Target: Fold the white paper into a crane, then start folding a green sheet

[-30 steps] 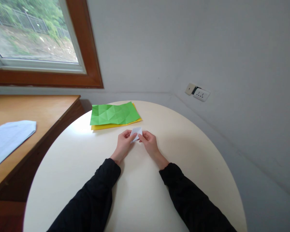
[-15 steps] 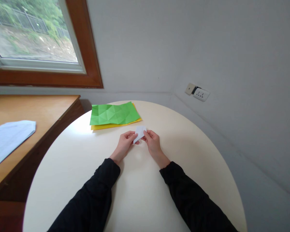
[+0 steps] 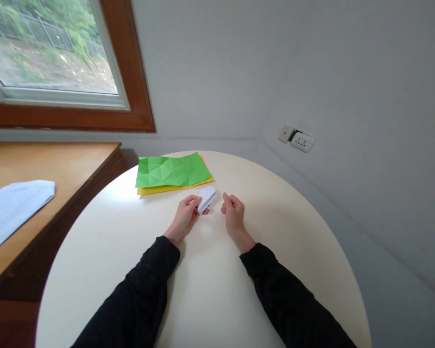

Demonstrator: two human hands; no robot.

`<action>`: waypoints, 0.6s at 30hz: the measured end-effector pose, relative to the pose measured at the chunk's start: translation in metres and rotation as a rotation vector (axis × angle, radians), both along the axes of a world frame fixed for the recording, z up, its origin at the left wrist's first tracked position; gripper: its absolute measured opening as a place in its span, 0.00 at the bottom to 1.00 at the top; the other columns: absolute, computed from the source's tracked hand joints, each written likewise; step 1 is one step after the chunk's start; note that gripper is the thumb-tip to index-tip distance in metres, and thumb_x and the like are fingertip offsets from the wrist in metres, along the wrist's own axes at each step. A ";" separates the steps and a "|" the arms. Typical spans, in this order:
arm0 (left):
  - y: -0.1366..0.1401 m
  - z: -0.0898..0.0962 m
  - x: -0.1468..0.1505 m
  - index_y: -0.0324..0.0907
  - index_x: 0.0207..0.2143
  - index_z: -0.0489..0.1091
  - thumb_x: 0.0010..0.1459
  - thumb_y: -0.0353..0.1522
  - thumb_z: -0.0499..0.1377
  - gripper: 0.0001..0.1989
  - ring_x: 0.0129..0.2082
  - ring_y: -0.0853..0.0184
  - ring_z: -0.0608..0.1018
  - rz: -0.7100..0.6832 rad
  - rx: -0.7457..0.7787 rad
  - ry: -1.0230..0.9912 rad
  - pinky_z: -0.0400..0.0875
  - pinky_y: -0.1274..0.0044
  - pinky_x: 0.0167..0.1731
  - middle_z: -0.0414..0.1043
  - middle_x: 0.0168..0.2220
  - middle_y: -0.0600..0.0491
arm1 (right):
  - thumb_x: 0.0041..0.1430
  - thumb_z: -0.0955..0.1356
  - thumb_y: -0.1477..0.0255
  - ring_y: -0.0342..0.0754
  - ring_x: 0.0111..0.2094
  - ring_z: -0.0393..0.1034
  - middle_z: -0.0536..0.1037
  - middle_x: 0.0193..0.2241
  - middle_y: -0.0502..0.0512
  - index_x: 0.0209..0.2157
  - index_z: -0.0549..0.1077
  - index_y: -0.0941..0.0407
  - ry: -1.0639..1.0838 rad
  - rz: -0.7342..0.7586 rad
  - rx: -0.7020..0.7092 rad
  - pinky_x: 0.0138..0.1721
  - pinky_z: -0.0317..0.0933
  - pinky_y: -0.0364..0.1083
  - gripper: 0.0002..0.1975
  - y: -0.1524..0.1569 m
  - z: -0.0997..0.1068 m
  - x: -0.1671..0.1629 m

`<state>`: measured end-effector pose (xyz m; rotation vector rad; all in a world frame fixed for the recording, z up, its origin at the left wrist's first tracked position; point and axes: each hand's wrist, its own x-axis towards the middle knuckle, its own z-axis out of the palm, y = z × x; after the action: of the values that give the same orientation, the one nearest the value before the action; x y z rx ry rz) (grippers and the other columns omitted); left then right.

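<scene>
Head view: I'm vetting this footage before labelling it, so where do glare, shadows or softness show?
In the head view, glare whitens the round table left of the green paper; faint, soft-edged shadows lie around the left hand and right hand; the scenery through the window looks soft; the white folded paper is too small to count its layers.

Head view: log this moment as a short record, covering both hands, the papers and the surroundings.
left hand: holding folded white paper between thumb and fingers
right hand: fingers curled, apart from the white paper, nothing visible in it
far side of table: creased green sheet on top of yellow paper
surface: round white table
left side: pale blue item on wooden desk
wall: white socket plate
</scene>
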<state>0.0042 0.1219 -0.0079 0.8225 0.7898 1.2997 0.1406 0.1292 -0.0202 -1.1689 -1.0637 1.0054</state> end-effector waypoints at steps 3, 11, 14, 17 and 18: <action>0.002 -0.001 -0.002 0.37 0.25 0.67 0.44 0.35 0.65 0.12 0.21 0.72 0.74 0.012 -0.017 -0.067 0.70 0.78 0.27 0.71 0.22 0.54 | 0.46 0.65 0.67 0.38 0.18 0.40 0.43 0.15 0.41 0.17 0.44 0.52 -0.066 -0.049 -0.036 0.18 0.37 0.41 0.21 0.000 -0.001 0.000; 0.006 -0.004 -0.003 0.37 0.27 0.68 0.47 0.31 0.63 0.07 0.26 0.72 0.73 0.042 -0.079 -0.182 0.70 0.78 0.31 0.70 0.27 0.54 | 0.37 0.65 0.77 0.33 0.13 0.39 0.46 0.12 0.37 0.15 0.47 0.52 -0.046 0.488 -0.340 0.15 0.35 0.39 0.17 -0.010 0.015 -0.003; 0.006 -0.004 -0.004 0.37 0.28 0.69 0.46 0.30 0.63 0.07 0.26 0.73 0.72 0.052 -0.090 -0.200 0.70 0.80 0.31 0.70 0.26 0.54 | 0.36 0.67 0.77 0.32 0.12 0.39 0.47 0.12 0.36 0.16 0.48 0.53 -0.009 0.654 -0.413 0.14 0.36 0.38 0.19 -0.018 0.024 -0.003; 0.007 -0.005 -0.005 0.37 0.28 0.69 0.46 0.30 0.63 0.07 0.25 0.74 0.71 0.054 -0.094 -0.213 0.69 0.80 0.29 0.69 0.26 0.55 | 0.36 0.69 0.75 0.31 0.13 0.38 0.46 0.12 0.35 0.17 0.48 0.53 0.113 0.749 -0.468 0.15 0.35 0.37 0.21 -0.020 0.027 -0.003; 0.007 -0.005 -0.005 0.37 0.27 0.69 0.46 0.30 0.63 0.07 0.25 0.74 0.70 0.053 -0.094 -0.217 0.68 0.81 0.28 0.68 0.25 0.56 | 0.37 0.70 0.74 0.31 0.13 0.37 0.45 0.12 0.34 0.18 0.49 0.53 0.159 0.752 -0.474 0.15 0.34 0.37 0.21 -0.019 0.026 -0.004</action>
<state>-0.0007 0.1286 -0.0126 0.5780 0.6976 1.3622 0.1370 0.1103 0.0063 -1.0339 -1.1964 1.9893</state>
